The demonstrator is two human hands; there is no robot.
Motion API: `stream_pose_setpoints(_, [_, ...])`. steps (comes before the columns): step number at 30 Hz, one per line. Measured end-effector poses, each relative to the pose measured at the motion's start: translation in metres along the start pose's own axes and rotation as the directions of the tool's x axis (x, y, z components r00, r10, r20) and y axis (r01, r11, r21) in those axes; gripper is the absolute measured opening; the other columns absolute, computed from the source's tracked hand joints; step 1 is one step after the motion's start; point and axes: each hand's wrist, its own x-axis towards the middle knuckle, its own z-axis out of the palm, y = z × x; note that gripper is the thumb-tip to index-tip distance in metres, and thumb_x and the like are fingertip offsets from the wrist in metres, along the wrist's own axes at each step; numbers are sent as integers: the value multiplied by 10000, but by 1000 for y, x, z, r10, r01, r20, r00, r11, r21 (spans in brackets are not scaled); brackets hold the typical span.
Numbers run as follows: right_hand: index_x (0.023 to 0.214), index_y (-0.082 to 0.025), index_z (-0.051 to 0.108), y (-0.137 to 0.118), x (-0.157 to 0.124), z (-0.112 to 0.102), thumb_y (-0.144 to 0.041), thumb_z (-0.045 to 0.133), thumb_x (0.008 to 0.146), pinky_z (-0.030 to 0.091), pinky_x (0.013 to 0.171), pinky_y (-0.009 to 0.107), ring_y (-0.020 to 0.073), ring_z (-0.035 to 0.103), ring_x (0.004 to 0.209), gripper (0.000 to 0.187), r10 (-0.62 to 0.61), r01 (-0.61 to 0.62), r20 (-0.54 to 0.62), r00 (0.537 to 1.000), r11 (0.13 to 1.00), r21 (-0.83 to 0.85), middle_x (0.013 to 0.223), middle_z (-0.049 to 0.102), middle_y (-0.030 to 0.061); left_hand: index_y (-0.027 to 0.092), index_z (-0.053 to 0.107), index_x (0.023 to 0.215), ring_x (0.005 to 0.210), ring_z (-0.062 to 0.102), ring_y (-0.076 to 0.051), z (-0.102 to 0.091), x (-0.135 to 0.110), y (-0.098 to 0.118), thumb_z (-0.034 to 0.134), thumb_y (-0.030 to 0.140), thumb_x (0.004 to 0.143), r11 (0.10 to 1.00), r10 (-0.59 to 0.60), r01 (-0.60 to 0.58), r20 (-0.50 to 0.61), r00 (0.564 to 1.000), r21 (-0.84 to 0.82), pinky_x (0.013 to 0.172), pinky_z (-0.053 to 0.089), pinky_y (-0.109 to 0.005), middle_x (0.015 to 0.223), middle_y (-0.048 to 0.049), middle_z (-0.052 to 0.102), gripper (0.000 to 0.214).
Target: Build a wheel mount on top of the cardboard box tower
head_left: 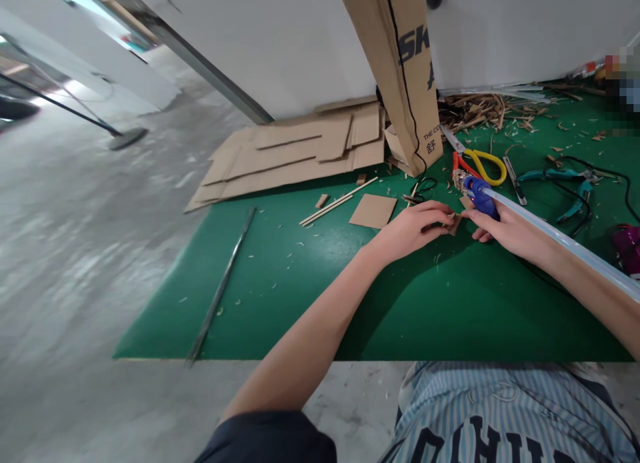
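Note:
My left hand (417, 224) is closed, its fingertips pinching a small piece of cardboard (455, 225) just above the green table. Close beside it, my right hand (507, 231) is wrapped round a blue hot glue gun (481, 193), and its fingertips come near the same piece. A long clear glue stick (560, 235) runs from the back of the gun over my right forearm. The gun's nozzle end looks crusted and points away from me. Left of my hands lies a square of cardboard (373, 211), flat on the table.
Thin wooden sticks (337, 202) lie left of the square. Behind are stacked cardboard sheets (295, 149) and a tall cardboard box (400, 69). Yellow-handled scissors (487, 167), a utility knife (515, 181), teal pliers (575, 189) and scraps (480, 111) spread right. Dark thin rods (223, 286) overhang the front edge.

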Motion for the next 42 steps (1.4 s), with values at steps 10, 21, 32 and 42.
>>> stream_pose_setpoints(10, [1059, -187, 588, -3, -7, 0, -397, 713, 779, 471, 426, 212, 157, 683, 694, 372, 32, 32, -232, 972, 962, 270, 929, 726, 65, 174, 655, 1180, 605, 557, -64, 0, -2, 4, 678, 217, 893, 993, -107, 107, -3, 994, -47, 604, 542, -238, 1261, -129, 660, 291])
stream_pose_setpoints(21, [1051, -194, 612, -1, -7, -1, -393, 710, 796, 503, 450, 254, 190, 691, 726, 338, 45, -6, -168, 985, 974, 226, 924, 725, 77, 156, 677, 1072, 543, 475, -32, 4, 0, 5, 645, 169, 875, 988, -72, 66, -41, 997, -137, 526, 462, -175, 1141, -101, 724, 200])
stream_pose_setpoints(32, [1111, -207, 673, 9, -5, 2, -395, 793, 716, 560, 484, 268, 209, 711, 775, 454, -76, 104, -114, 991, 956, 274, 1002, 750, 65, 199, 643, 1166, 508, 509, -17, 16, -1, 23, 741, 193, 863, 983, 109, -148, -299, 948, -110, 535, 520, -165, 1126, -84, 744, 318])
stream_pose_setpoints(42, [1083, -197, 681, 7, -7, 2, -316, 773, 714, 610, 563, 323, 202, 701, 722, 398, -110, 147, -185, 977, 969, 201, 956, 751, 51, 198, 646, 1078, 957, 726, -156, 18, 0, 23, 712, 193, 894, 979, 206, -199, -312, 928, 53, 576, 561, -168, 1171, -103, 712, 196])
